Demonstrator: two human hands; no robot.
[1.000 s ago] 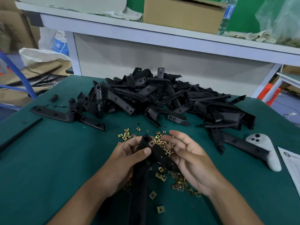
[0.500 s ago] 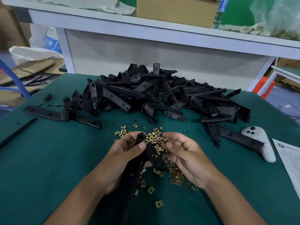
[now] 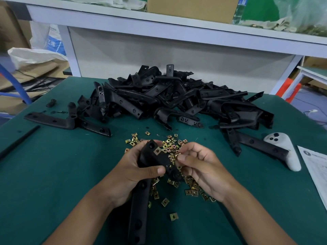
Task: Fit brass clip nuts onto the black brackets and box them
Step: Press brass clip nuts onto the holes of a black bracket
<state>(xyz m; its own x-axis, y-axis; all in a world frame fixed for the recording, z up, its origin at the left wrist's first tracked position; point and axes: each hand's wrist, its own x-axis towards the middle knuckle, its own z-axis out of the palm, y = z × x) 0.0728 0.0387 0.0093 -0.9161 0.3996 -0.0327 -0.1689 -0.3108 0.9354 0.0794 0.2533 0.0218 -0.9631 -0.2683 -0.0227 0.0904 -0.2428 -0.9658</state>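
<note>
right hand (image 3: 200,167) closed since earlier | clip nut (image 3: 177,155) barely visible

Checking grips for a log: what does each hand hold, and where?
Left hand grips the black bracket at its bend; right hand pinches a brass clip nut by its edge.

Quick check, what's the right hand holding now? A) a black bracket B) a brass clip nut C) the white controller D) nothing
B: the right hand pinches a brass clip nut at its fingertips, beside the black bracket that the left hand grips.
</note>
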